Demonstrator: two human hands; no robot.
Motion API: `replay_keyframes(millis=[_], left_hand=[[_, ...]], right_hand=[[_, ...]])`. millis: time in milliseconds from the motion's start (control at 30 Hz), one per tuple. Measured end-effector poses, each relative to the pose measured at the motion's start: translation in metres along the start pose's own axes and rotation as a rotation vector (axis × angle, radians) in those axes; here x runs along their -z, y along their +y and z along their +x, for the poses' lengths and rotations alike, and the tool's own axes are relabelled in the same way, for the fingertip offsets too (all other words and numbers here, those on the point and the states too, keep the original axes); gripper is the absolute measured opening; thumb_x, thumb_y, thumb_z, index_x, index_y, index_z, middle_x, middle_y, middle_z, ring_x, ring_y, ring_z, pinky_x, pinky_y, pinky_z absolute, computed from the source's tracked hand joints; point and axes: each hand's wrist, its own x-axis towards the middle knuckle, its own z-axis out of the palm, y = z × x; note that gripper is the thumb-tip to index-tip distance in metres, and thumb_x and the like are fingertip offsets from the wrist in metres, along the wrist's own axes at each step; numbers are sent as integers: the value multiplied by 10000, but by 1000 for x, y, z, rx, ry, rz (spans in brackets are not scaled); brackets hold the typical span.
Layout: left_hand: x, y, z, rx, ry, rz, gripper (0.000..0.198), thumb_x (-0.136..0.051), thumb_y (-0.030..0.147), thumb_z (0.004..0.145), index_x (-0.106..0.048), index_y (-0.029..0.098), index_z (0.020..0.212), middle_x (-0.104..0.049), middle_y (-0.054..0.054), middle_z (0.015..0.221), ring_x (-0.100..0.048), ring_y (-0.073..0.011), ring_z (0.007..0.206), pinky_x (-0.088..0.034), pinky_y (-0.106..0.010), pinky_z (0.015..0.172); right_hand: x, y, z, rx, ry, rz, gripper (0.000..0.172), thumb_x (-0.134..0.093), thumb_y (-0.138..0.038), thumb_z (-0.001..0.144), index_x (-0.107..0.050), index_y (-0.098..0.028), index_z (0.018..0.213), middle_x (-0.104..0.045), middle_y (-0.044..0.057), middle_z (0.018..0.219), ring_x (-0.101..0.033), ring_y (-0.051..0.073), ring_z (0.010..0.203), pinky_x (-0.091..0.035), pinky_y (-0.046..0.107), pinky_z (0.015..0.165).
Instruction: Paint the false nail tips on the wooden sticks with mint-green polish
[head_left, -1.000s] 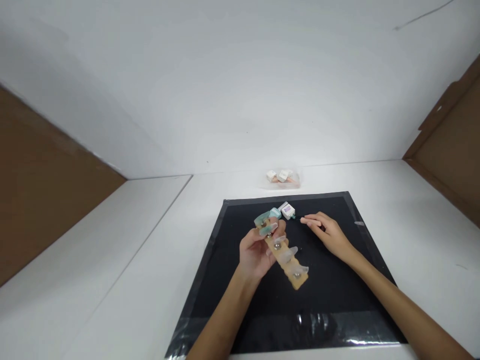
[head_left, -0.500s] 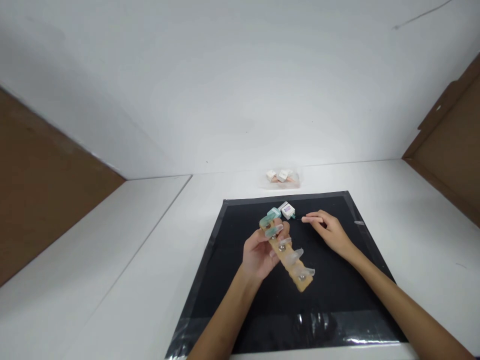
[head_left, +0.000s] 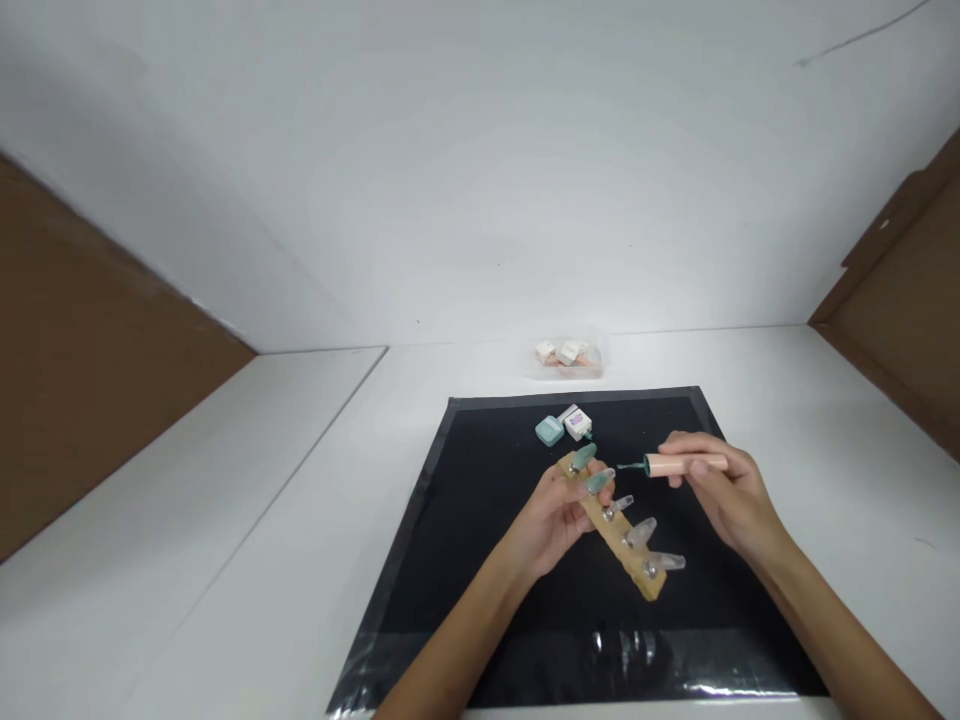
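Note:
My left hand [head_left: 553, 520] is closed around a tan nail practice stand [head_left: 621, 545] that slants down to the right. Several false nails are mounted along it on metal knobs. The farthest nail [head_left: 583, 457] is green, the second nail [head_left: 601, 481] is partly green, and those nearer me, such as the end nail [head_left: 666, 562], look clear. In my right hand [head_left: 724, 490] is a nail polish brush [head_left: 684, 464] with a pink handle. Its green bristle tip points left, just right of the second nail, with a small gap.
A white polish bottle [head_left: 577, 423] and a teal square piece [head_left: 550, 431] lie on the black mat [head_left: 480, 470] beyond the stand. A clear tray [head_left: 570, 370] behind the mat holds several white-and-pink bottles. Brown panels [head_left: 97, 370] flank the white table.
My right hand has drawn the brush from near the bottle toward me and turned its tip at the second nail. My left hand has shifted the stand right and slightly nearer.

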Motion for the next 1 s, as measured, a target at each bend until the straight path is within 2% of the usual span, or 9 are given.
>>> replay_keyframes(millis=[133,267,467,633,800,1000], left_hand=[[-1,-4,-1,41,-27,13,244,-729,275,543,-561,143,660,-557,4,607,-491,-84,550,-364,-197,516],[-1,-2,-1,66,-39,9,261,-743,280,526,-569,142,662,-549,5,601,-493,-85,549,-367,-199,523],[-4,0,-2,81,-54,37,289,-759,299,514,-548,138,629,-523,12,574,-455,-66,506,-301,-178,465],[-6,0,-1,59,-97,80,281,-744,317,523,-545,129,587,-532,5,563,-395,-42,450,-220,-177,413],[-4,-1,0,54,-100,85,302,-750,332,524,-535,128,582,-517,9,548,-399,-42,448,-223,-174,408],[-6,-2,1,80,-89,88,301,-757,327,529,-548,124,603,-531,0,568,-417,-47,462,-238,-172,417]], right_hand=[[-3,-11,-2,170,-152,-21,167,-528,-316,865,-655,-263,960,-597,34,760,-535,168,682,-433,294,578],[-5,-19,1,252,-237,-140,181,-491,-240,878,-639,-245,981,-576,37,729,-520,173,673,-430,316,576],[0,-23,1,325,-212,-232,220,-501,-132,826,-630,-233,973,-572,31,708,-505,179,664,-418,327,572],[2,-24,2,373,-292,-283,283,-492,-81,799,-619,-238,997,-590,28,709,-513,172,647,-414,328,572],[2,-26,3,401,-234,-336,261,-499,-93,786,-615,-239,969,-596,25,673,-513,181,626,-403,336,562],[1,-31,3,433,-285,-392,378,-465,-28,744,-611,-244,1017,-599,19,663,-516,172,609,-413,329,554]])
